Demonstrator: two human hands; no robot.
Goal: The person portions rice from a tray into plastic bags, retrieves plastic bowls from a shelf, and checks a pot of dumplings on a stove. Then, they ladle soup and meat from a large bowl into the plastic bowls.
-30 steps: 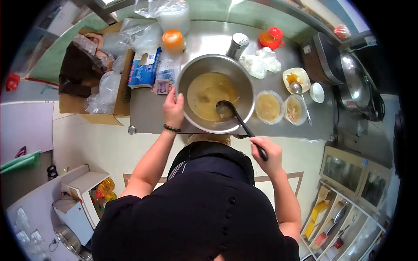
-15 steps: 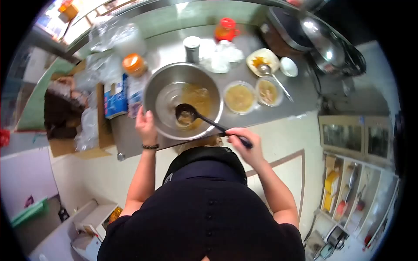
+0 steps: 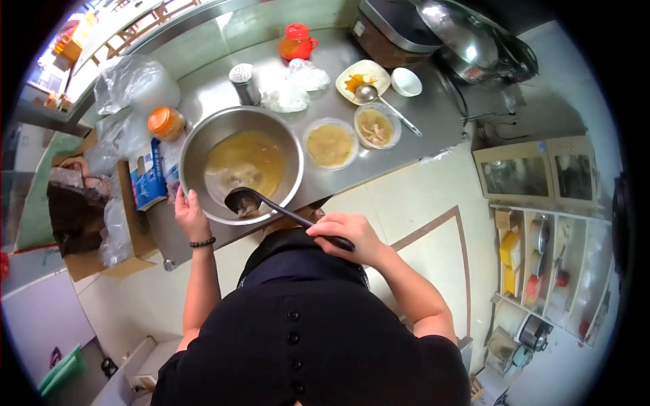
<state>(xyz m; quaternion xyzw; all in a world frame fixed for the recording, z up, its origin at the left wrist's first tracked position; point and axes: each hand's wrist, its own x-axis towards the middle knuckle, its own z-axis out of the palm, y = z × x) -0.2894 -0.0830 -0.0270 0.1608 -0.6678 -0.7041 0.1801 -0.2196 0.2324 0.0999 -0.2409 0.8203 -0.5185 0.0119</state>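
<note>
Steel bowl (image 3: 203, 132) now level, batter spread flat again after the tilt. Left hand (image 3: 189, 215) clamped on rim at 8 o'clock. Right hand (image 3: 347, 237) fisted round black ladle (image 3: 245, 201), scoop pulled to 6 o'clock rim; stirring continues.

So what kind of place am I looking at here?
Most likely a working kitchen, perhaps a small eatery's prep area. A stainless steel counter carries a large metal mixing bowl of yellow batter, tubs of ingredients and a shaker, with a cooker at the back.
</note>
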